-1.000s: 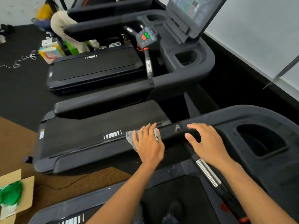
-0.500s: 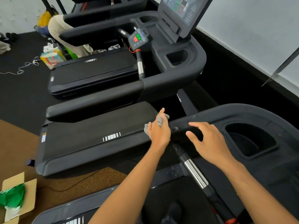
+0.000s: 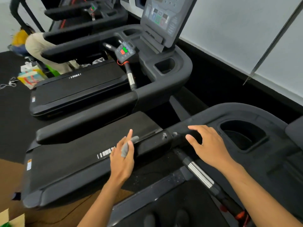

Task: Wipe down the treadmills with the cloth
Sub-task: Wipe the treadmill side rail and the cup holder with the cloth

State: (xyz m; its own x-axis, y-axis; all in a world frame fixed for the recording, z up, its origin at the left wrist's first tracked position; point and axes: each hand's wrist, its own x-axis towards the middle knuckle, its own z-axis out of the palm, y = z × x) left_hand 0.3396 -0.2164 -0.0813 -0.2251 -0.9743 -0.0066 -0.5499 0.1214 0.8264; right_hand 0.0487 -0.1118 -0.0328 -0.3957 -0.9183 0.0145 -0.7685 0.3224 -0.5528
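Note:
I stand on the nearest treadmill, whose dark left handrail (image 3: 152, 143) runs across the middle of the view. My left hand (image 3: 122, 158) holds a small grey cloth (image 3: 127, 147) between its fingers, turned edge-on against the near side of that handrail. My right hand (image 3: 207, 145) rests with fingers spread on the handrail's right part, close to the cup holder (image 3: 242, 136). A metal grip bar (image 3: 200, 174) slants down between my arms.
A second treadmill with belt (image 3: 82, 154), console screen (image 3: 164, 15) and red and green buttons (image 3: 123, 50) stands just beyond. More treadmills follow behind it. A person in light clothes (image 3: 41, 46) crouches at far left beside bags (image 3: 30, 77). A white wall (image 3: 237, 30) runs on the right.
My left hand has turned from flat on the handrail to edge-on and slid back left, bunching the cloth between its fingers. My right hand stays on the rail. The view tilted up.

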